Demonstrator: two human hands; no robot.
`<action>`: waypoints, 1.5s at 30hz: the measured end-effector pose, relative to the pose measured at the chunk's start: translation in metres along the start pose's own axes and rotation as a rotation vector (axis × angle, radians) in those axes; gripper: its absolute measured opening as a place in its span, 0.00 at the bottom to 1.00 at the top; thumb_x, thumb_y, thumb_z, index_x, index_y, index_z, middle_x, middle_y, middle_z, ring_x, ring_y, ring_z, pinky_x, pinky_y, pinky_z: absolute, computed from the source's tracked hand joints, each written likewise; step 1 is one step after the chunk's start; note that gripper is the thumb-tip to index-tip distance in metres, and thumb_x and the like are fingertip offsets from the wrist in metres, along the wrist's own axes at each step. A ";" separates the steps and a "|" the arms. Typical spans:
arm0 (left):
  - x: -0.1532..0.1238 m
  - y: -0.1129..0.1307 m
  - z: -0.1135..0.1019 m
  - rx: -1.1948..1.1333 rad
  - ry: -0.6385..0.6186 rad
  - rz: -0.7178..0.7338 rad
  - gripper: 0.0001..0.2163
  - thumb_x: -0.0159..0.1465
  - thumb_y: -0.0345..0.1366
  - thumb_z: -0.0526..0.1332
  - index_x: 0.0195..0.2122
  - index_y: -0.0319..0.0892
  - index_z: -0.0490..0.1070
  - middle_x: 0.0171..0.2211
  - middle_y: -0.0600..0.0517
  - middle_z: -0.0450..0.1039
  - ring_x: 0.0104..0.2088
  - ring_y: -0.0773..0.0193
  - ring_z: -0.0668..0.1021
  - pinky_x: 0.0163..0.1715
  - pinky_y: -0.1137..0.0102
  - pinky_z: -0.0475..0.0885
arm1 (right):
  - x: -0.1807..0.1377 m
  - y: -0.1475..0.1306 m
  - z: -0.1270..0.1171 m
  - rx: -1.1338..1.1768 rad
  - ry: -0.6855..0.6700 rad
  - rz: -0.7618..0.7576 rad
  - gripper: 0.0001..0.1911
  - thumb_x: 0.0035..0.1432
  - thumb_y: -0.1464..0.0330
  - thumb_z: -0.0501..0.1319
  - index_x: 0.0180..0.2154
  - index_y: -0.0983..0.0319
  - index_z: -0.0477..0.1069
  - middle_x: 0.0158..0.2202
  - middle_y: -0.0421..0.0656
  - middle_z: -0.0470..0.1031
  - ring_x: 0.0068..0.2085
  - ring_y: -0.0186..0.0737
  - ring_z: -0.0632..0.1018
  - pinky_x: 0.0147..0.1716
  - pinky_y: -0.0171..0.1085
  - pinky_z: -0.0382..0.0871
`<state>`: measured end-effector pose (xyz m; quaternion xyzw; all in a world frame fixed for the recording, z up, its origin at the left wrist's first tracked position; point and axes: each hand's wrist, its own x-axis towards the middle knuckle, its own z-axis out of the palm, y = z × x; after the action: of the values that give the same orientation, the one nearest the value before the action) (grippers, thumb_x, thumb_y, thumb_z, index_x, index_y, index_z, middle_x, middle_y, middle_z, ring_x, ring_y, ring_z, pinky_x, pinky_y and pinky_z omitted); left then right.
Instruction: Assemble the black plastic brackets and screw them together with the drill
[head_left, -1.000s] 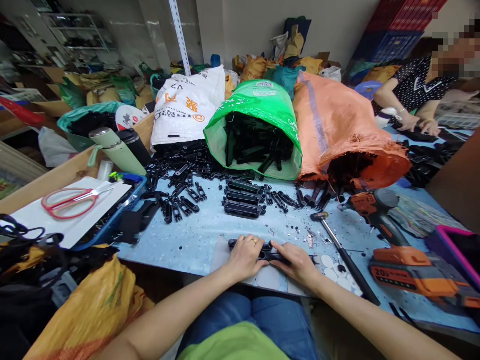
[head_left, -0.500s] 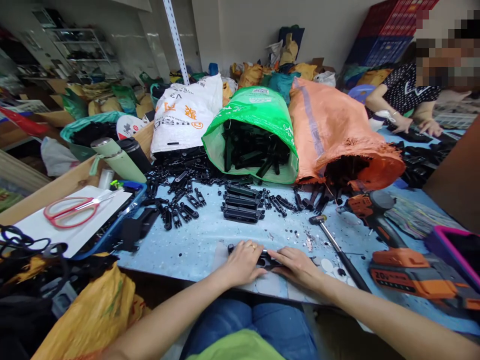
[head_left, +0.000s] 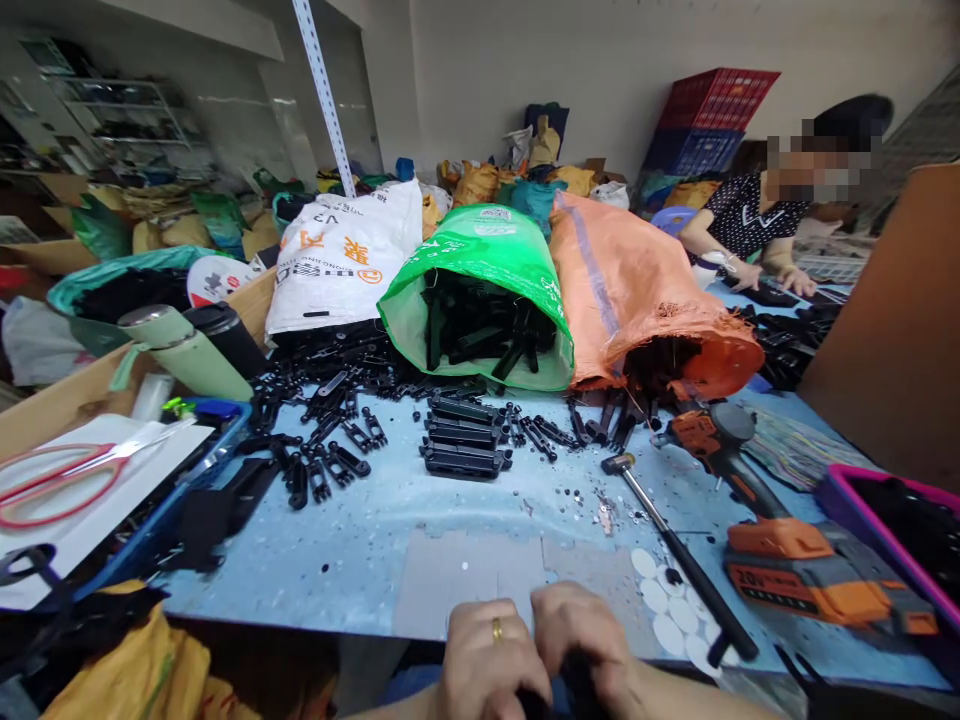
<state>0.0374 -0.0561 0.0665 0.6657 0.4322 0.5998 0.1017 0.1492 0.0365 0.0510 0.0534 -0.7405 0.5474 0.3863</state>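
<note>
At the table's near edge, low in the view, my left hand (head_left: 491, 655) and my right hand (head_left: 589, 640) are side by side with curled fingers. Both close around a black plastic part (head_left: 577, 680), of which only dark pieces show beneath the fingers. Just beyond them a grey mat (head_left: 480, 570) is taped or laid on the blue tabletop (head_left: 337, 540). Further back lies a stack of long black plastic parts (head_left: 465, 460). A hammer (head_left: 675, 550) rests to the right of my right hand, beside several white discs (head_left: 667, 625).
An orange cordless drill (head_left: 795, 560) and a pink-rimmed bin (head_left: 847, 500) stand right. White (head_left: 330, 260), green (head_left: 480, 235) and orange sacks (head_left: 645, 280) line the back, amid loose black parts. Red scissors (head_left: 67, 480) lie left. A co-worker (head_left: 750, 220) handles black parts at far right.
Both hands have drawn back from the mat toward my body, taking the black plastic part off the table. The camera view has shifted, so the table appears further left and lower.
</note>
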 end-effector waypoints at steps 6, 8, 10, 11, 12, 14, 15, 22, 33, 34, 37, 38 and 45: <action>-0.010 -0.046 -0.004 0.378 0.091 0.076 0.30 0.65 0.54 0.35 0.53 0.38 0.63 0.33 0.43 0.73 0.32 0.59 0.75 0.29 0.67 0.69 | 0.013 0.092 0.020 -0.337 0.360 0.108 0.14 0.63 0.59 0.41 0.41 0.53 0.62 0.42 0.46 0.66 0.43 0.45 0.70 0.40 0.47 0.67; -0.015 -0.074 -0.019 0.659 -0.047 0.057 0.31 0.62 0.57 0.39 0.52 0.38 0.65 0.33 0.43 0.72 0.33 0.58 0.74 0.30 0.66 0.69 | 0.037 0.123 -0.017 -0.627 0.129 0.114 0.10 0.61 0.61 0.49 0.40 0.57 0.64 0.44 0.46 0.67 0.47 0.45 0.68 0.45 0.45 0.64; -0.020 -0.099 -0.031 0.862 -0.226 -0.016 0.27 0.61 0.56 0.46 0.49 0.41 0.68 0.34 0.44 0.72 0.36 0.57 0.73 0.35 0.63 0.68 | 0.069 0.151 -0.063 -1.007 -0.035 0.226 0.10 0.62 0.64 0.49 0.40 0.60 0.65 0.45 0.47 0.68 0.49 0.43 0.67 0.48 0.42 0.62; -0.021 -0.109 -0.035 0.924 -0.311 -0.058 0.24 0.60 0.54 0.50 0.49 0.42 0.68 0.35 0.45 0.72 0.38 0.56 0.73 0.37 0.62 0.67 | 0.086 0.164 -0.087 -1.220 -0.113 0.319 0.12 0.62 0.65 0.48 0.42 0.61 0.65 0.46 0.48 0.67 0.50 0.42 0.66 0.49 0.41 0.62; -0.022 -0.119 -0.037 0.968 -0.375 -0.101 0.22 0.60 0.52 0.53 0.48 0.43 0.69 0.37 0.46 0.72 0.40 0.56 0.72 0.39 0.60 0.66 | 0.103 0.177 -0.109 -1.283 -0.134 0.356 0.12 0.62 0.66 0.49 0.44 0.62 0.66 0.47 0.50 0.67 0.50 0.44 0.66 0.48 0.42 0.61; -0.018 -0.133 -0.037 1.025 -0.419 -0.195 0.18 0.60 0.48 0.56 0.47 0.43 0.69 0.40 0.46 0.71 0.43 0.55 0.71 0.42 0.59 0.64 | 0.135 0.202 -0.143 -1.355 -0.175 0.387 0.15 0.60 0.71 0.49 0.47 0.64 0.65 0.50 0.53 0.66 0.51 0.47 0.65 0.48 0.45 0.61; -0.014 -0.139 -0.036 1.034 -0.416 -0.224 0.18 0.60 0.47 0.57 0.48 0.43 0.68 0.40 0.46 0.71 0.43 0.56 0.70 0.42 0.59 0.63 | 0.150 0.213 -0.155 -1.367 -0.198 0.390 0.16 0.59 0.73 0.49 0.49 0.65 0.65 0.52 0.54 0.65 0.52 0.49 0.64 0.48 0.46 0.60; 0.030 -0.168 -0.085 1.127 -0.189 -0.483 0.19 0.65 0.45 0.49 0.51 0.38 0.64 0.46 0.42 0.68 0.49 0.54 0.67 0.48 0.58 0.60 | 0.207 0.271 -0.175 -1.349 -0.381 0.367 0.23 0.55 0.79 0.51 0.52 0.62 0.64 0.59 0.50 0.60 0.60 0.48 0.56 0.56 0.53 0.47; 0.032 -0.213 -0.152 1.337 0.077 -1.010 0.14 0.57 0.38 0.55 0.38 0.32 0.70 0.42 0.36 0.68 0.47 0.45 0.67 0.44 0.55 0.63 | 0.176 0.201 -0.163 -1.051 -0.343 0.411 0.24 0.65 0.60 0.43 0.56 0.65 0.59 0.49 0.50 0.70 0.47 0.41 0.73 0.45 0.38 0.67; 0.030 -0.207 -0.151 1.311 0.146 -0.968 0.14 0.57 0.39 0.55 0.40 0.33 0.69 0.43 0.37 0.67 0.48 0.46 0.67 0.45 0.55 0.63 | 0.163 0.189 -0.156 -0.972 -0.338 0.437 0.24 0.66 0.60 0.40 0.57 0.65 0.58 0.47 0.48 0.72 0.44 0.39 0.74 0.42 0.37 0.68; 0.023 -0.176 -0.142 1.064 0.409 -0.733 0.15 0.59 0.41 0.55 0.43 0.37 0.65 0.42 0.43 0.68 0.46 0.54 0.70 0.46 0.61 0.65 | 0.119 0.151 -0.130 -0.589 -0.268 0.522 0.25 0.65 0.59 0.43 0.58 0.64 0.56 0.41 0.46 0.75 0.39 0.38 0.76 0.38 0.37 0.71; 0.020 -0.163 -0.136 0.937 0.445 -0.652 0.14 0.60 0.41 0.55 0.44 0.38 0.65 0.41 0.45 0.69 0.44 0.57 0.71 0.46 0.63 0.66 | 0.103 0.139 -0.119 -0.493 -0.234 0.529 0.25 0.63 0.59 0.47 0.58 0.63 0.56 0.40 0.46 0.75 0.40 0.39 0.76 0.39 0.38 0.71; -0.011 -0.090 -0.080 0.465 0.053 -0.543 0.16 0.66 0.37 0.49 0.53 0.42 0.64 0.47 0.46 0.69 0.49 0.60 0.70 0.50 0.64 0.66 | -0.012 0.078 -0.038 -0.992 -0.352 0.340 0.22 0.57 0.65 0.58 0.53 0.61 0.64 0.47 0.52 0.68 0.47 0.50 0.70 0.45 0.50 0.67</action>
<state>-0.0727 -0.0403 0.0204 0.5162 0.7206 0.4536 0.0919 0.1379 0.0957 -0.0127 -0.1647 -0.9611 0.1705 0.1416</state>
